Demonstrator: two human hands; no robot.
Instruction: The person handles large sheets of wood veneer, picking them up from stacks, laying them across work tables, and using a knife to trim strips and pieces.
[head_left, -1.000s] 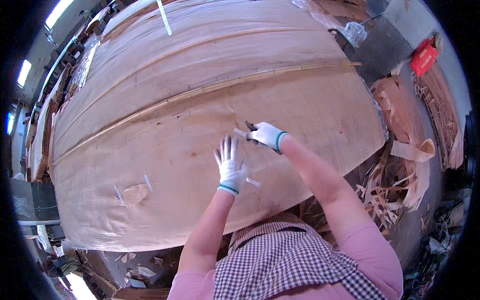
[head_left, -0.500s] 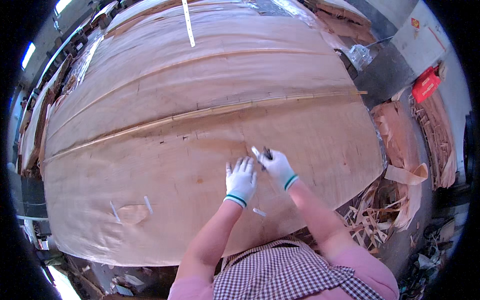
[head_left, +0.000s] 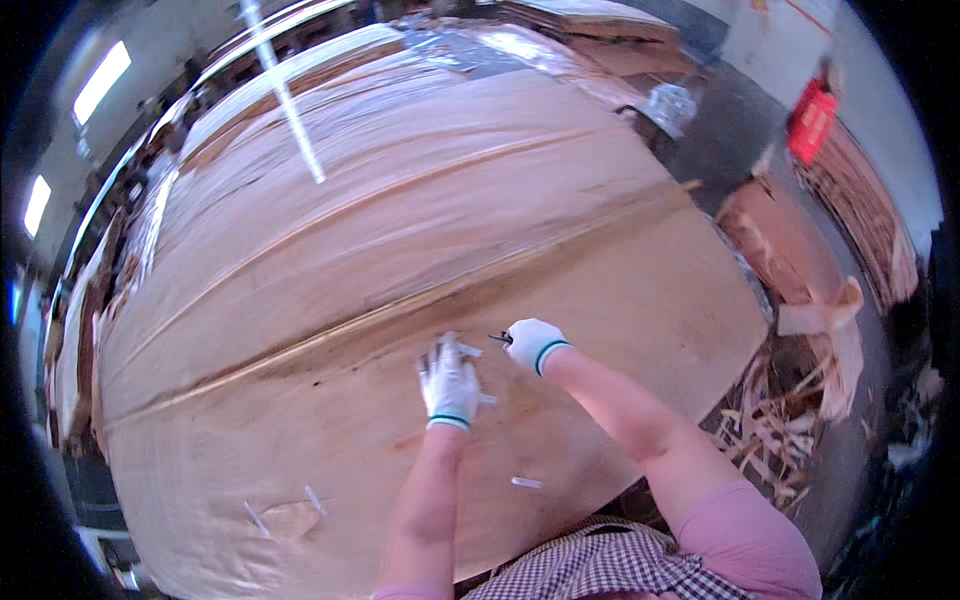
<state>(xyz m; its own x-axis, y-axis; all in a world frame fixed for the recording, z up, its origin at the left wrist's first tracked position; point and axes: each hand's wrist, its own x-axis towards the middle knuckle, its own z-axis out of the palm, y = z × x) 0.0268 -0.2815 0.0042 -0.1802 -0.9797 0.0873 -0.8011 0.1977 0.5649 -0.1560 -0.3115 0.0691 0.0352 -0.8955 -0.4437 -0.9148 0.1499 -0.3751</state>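
A wide sheet of wood veneer [head_left: 620,370] lies in front of me, over a broad stack. My left hand [head_left: 450,388], in a white glove with a green-striped cuff, rests on it with fingers spread. Two short white tape strips show beside that hand: one strip [head_left: 467,349] at its fingertips, another strip [head_left: 486,399] by its edge. To the right, my gloved right hand [head_left: 535,344] is closed around a small dark tool [head_left: 500,338], its tip pointing left. The glove hides most of the tool, so its kind is unclear.
Nearer me lies another tape strip [head_left: 526,483]; two more flank a patch [head_left: 290,520] at left. A long wooden strip [head_left: 400,310] crosses the sheet. A white perforated band [head_left: 285,100] hangs at far left. Veneer scraps [head_left: 765,430] litter the floor at right.
The view has turned and shifted. My left hand has moved away from the near tape strip, farther up the sheet. The white strip formerly at my right hand's tool now appears on the veneer.
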